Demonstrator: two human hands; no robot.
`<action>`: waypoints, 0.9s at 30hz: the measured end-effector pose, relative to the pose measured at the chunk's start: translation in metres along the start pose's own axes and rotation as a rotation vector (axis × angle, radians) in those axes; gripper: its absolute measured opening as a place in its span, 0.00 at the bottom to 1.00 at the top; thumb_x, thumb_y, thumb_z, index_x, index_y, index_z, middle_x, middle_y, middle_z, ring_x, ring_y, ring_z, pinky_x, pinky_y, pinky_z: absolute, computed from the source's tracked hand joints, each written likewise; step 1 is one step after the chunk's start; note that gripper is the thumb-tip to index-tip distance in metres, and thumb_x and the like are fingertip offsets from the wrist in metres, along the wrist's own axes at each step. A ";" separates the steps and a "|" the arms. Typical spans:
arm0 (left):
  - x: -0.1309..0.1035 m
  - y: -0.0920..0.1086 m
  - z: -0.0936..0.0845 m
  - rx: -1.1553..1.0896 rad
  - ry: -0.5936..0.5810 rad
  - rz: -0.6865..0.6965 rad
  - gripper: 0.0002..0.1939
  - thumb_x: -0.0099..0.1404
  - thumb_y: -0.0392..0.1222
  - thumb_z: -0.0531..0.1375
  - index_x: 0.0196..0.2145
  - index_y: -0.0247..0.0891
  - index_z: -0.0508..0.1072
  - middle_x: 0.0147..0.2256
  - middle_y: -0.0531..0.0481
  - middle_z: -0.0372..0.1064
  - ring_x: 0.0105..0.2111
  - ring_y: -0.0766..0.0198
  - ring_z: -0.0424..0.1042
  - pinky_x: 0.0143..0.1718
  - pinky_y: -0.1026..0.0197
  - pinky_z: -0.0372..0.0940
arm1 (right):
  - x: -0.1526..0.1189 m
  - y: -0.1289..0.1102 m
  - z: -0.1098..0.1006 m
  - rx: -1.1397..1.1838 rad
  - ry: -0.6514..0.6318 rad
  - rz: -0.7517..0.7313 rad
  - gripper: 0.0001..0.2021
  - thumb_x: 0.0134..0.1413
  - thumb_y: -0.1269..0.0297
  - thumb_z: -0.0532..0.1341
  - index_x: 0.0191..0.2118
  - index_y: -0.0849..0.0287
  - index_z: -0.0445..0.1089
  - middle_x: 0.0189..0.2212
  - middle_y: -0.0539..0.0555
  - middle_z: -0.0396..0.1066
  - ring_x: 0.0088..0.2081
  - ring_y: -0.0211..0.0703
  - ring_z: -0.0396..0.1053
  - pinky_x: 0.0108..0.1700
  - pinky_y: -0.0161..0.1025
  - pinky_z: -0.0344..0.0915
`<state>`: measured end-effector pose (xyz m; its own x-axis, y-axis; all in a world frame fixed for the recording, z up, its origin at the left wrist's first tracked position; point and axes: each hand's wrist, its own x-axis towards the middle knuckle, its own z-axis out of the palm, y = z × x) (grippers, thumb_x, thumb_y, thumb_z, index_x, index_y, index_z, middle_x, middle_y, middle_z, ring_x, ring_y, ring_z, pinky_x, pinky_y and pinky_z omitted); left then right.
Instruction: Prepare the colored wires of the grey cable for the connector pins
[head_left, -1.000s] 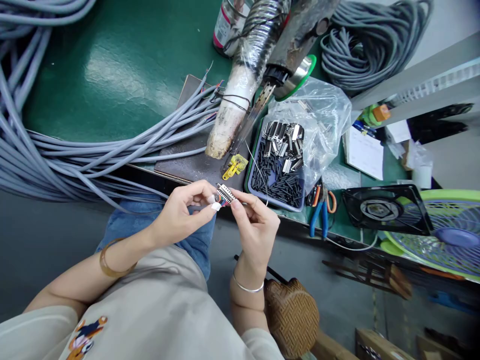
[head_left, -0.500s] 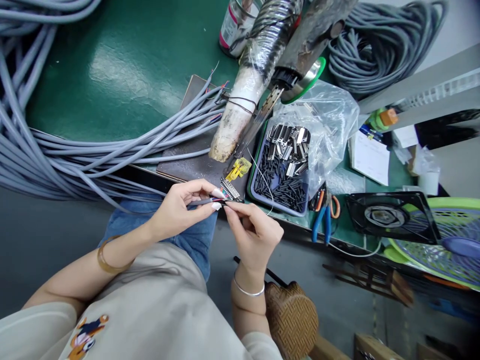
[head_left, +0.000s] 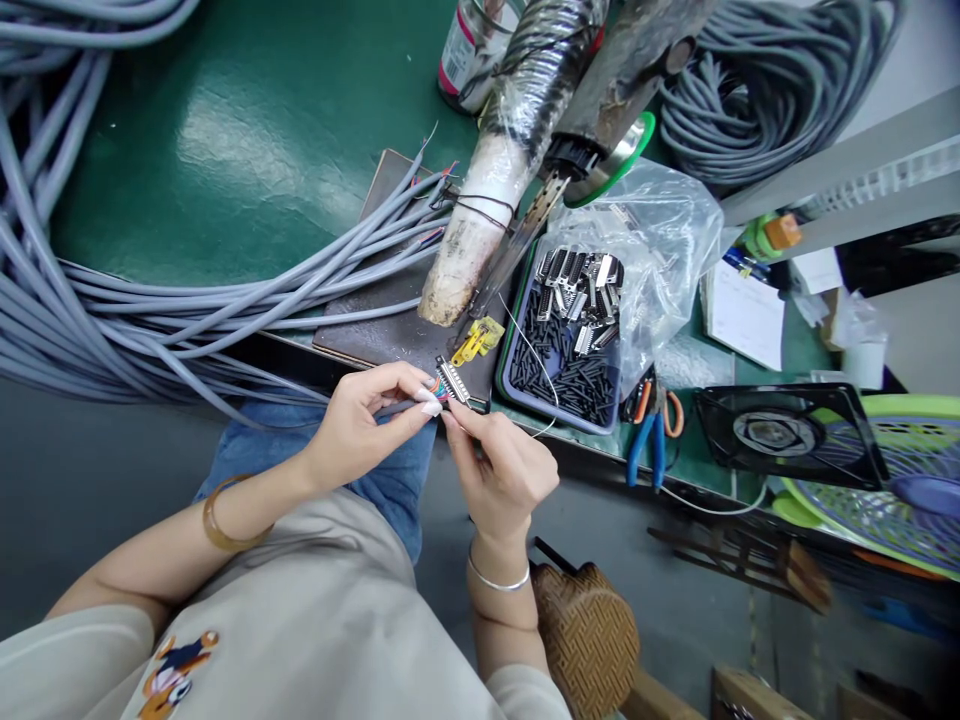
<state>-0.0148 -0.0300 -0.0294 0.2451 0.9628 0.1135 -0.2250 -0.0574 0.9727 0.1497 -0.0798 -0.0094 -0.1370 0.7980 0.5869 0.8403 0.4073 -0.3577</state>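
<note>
left hand (head_left: 367, 425) pinching gray cable (head_left: 397, 407), connector (head_left: 454, 382) between hands, right hand (head_left: 501, 468) at its edge, grip unclear

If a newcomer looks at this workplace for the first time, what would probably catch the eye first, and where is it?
Probably the thick, wrapped tube slanting down from the top of the picture over the green table. Then the mass of grey cables, sweeping in from the left edge. Below the tube's end, the left hand pinches a cable whose coloured wires meet a small metal connector near the right hand.
</note>
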 end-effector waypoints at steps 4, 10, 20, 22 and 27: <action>0.006 0.002 -0.002 -0.113 0.018 -0.188 0.08 0.55 0.38 0.70 0.27 0.35 0.74 0.34 0.46 0.78 0.34 0.64 0.78 0.37 0.65 0.73 | -0.003 0.001 -0.002 0.025 0.062 -0.011 0.10 0.67 0.60 0.61 0.47 0.54 0.76 0.18 0.45 0.66 0.18 0.34 0.62 0.23 0.36 0.58; 0.013 0.005 -0.003 -0.147 0.051 -0.255 0.09 0.51 0.35 0.71 0.25 0.34 0.74 0.32 0.48 0.78 0.31 0.68 0.76 0.34 0.67 0.71 | -0.001 -0.001 -0.001 0.212 0.504 0.212 0.14 0.68 0.67 0.58 0.57 0.49 0.66 0.30 0.48 0.77 0.22 0.36 0.73 0.18 0.33 0.61; 0.027 0.005 0.003 -0.075 0.057 -0.229 0.11 0.54 0.40 0.70 0.26 0.36 0.70 0.32 0.48 0.77 0.30 0.66 0.76 0.32 0.65 0.71 | 0.006 0.011 0.015 0.414 0.005 0.400 0.02 0.65 0.67 0.62 0.38 0.56 0.68 0.48 0.58 0.81 0.44 0.44 0.82 0.43 0.41 0.81; 0.029 0.005 0.005 -0.051 0.089 -0.202 0.10 0.54 0.38 0.69 0.26 0.36 0.71 0.31 0.49 0.77 0.31 0.66 0.76 0.34 0.65 0.72 | 0.009 0.011 0.017 0.451 0.007 0.437 0.04 0.65 0.67 0.62 0.37 0.56 0.67 0.48 0.58 0.81 0.45 0.45 0.82 0.44 0.41 0.81; 0.034 0.009 0.010 0.016 0.142 -0.110 0.05 0.54 0.36 0.67 0.26 0.37 0.73 0.28 0.52 0.74 0.33 0.66 0.75 0.38 0.64 0.72 | 0.016 0.013 0.017 0.446 0.043 0.383 0.04 0.63 0.69 0.63 0.37 0.55 0.68 0.50 0.57 0.80 0.46 0.45 0.81 0.48 0.43 0.80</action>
<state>0.0005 -0.0007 -0.0145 0.1311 0.9911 -0.0223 -0.1889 0.0471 0.9809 0.1493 -0.0543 -0.0168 0.1617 0.9101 0.3815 0.5229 0.2488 -0.8153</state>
